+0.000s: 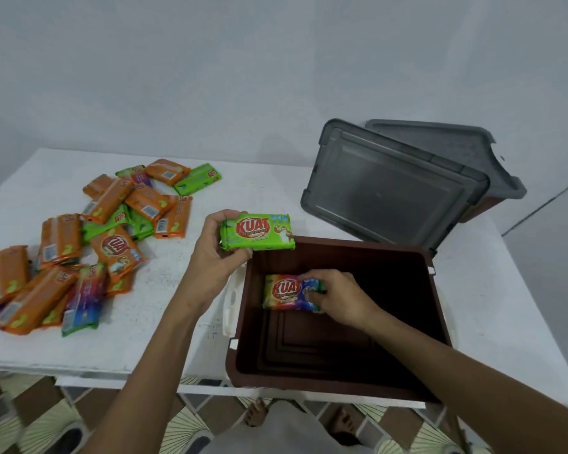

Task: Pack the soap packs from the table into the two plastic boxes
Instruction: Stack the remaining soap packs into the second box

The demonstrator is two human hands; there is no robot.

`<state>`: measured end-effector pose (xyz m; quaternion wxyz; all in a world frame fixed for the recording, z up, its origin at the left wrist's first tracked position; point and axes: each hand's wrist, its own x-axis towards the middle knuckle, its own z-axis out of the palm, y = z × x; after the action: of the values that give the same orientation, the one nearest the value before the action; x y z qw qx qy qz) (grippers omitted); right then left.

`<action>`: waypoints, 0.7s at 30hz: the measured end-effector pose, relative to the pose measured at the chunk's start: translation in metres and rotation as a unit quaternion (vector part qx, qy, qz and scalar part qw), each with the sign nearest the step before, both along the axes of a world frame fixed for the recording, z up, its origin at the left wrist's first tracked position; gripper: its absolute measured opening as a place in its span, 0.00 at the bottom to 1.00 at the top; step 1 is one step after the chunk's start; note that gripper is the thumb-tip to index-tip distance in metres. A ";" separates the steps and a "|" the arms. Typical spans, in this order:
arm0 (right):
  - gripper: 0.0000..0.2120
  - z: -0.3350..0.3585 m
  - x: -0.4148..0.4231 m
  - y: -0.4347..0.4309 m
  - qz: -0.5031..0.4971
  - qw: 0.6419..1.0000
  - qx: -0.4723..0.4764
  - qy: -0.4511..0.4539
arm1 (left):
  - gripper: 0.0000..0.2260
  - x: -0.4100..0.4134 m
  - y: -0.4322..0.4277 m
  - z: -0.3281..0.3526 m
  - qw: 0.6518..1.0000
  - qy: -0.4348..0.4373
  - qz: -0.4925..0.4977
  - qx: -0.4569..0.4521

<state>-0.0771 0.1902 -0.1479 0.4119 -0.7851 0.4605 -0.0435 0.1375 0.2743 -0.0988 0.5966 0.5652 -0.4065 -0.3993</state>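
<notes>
1. A brown box [338,322] sits open at the near edge of the white counter [164,290]; everything below is placed from this box.
2. The right hand [338,298] reaches down inside the box, its grip closed on the right end of a rainbow soap pack [286,291], which lies near the box's far left corner (whether it touches the floor is unclear).
3. The left hand [215,249] hovers just past the box's far left corner, its grip closed on the left end of a green soap pack [258,232] held above the rim.
4. A loose pile of soap packs [89,244], mostly orange with some green, lies on the counter well to the left of the box.
5. Behind the box, a grey lid [391,188] leans tilted against a second box [479,204], which carries a second grey lid [440,142].
</notes>
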 end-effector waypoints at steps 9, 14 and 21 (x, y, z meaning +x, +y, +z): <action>0.16 0.025 -0.009 0.000 0.072 0.987 -0.117 0.082 | 0.24 0.003 0.002 0.004 1.000 -0.013 -0.020 -0.006; 0.16 0.065 -0.010 -0.002 -0.061 0.976 -0.030 -0.209 | 0.24 -0.003 0.004 0.015 0.997 -0.038 -0.062 -0.011; 0.18 0.087 -0.010 0.007 -0.091 0.866 0.256 -0.420 | 0.25 -0.024 0.000 0.030 0.988 -0.060 -0.144 0.003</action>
<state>-0.0875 0.1972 -0.0606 0.7472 -0.5140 0.3089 -0.2867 0.1131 0.2742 -0.0685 0.5060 0.5255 -0.5175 -0.4472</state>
